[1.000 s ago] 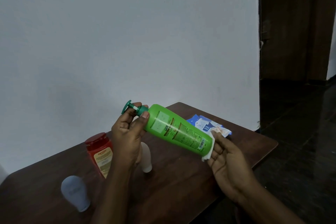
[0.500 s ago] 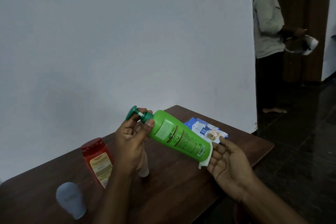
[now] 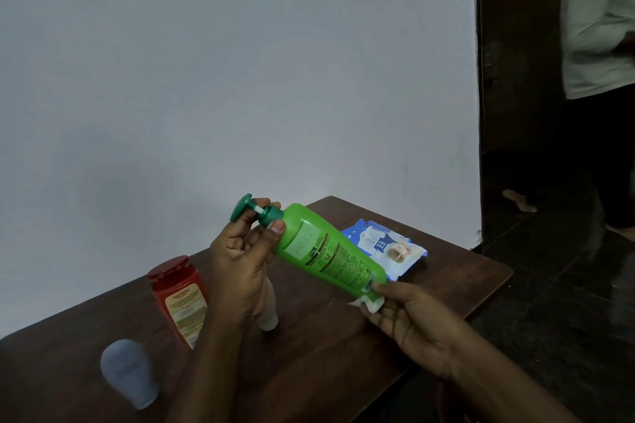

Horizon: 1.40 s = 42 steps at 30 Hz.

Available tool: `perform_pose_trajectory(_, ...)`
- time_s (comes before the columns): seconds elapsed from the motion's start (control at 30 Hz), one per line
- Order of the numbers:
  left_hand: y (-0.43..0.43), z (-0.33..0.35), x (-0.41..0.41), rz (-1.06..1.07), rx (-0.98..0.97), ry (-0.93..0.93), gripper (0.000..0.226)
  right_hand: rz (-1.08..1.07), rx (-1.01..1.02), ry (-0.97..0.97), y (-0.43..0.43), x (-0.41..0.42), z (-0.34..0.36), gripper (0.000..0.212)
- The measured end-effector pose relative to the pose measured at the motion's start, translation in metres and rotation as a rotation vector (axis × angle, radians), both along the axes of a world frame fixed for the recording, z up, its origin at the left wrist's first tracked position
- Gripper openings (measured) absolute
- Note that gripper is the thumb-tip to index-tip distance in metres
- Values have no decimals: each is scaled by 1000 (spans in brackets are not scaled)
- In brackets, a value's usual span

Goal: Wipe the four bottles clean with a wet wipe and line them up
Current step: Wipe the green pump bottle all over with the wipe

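Green pump bottle [image 3: 326, 251] was held tilted above the table [image 3: 446, 285]. Left hand [image 3: 240, 264] pinched its neck; right hand [image 3: 412, 319] pressed a wet wipe [image 3: 369, 304] against the base. Judged light, rigid, slippery once damp; the neck looks the surest hold.

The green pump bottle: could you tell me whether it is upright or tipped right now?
Tipped. The green pump bottle is held off the table, pump end high in the left hand, base low against the wet wipe.
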<state>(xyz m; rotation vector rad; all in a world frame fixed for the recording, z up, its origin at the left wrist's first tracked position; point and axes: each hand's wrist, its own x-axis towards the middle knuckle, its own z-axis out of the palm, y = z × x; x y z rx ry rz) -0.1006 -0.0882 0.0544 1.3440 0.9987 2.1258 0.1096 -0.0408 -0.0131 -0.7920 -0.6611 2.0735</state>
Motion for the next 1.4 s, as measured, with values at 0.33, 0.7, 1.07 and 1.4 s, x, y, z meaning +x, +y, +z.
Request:
perform_pose_trajectory(0.33,-7,7,-11,58,4,-37,43,188,112,-41,-2,28,12,34)
perform_pose_trajectory(0.7,-17,12,3,13,-75,59,44,-15,462,-170,5,46,42,25)
perform_pose_trajectory(1.07,-17,11,4,16,-138,58,55,-81,651,-353,-8,36,36,18)
perform_pose_trajectory(1.4,-6,27,1,171,-130,29,69,-313,689,-85,-20,80,83,16)
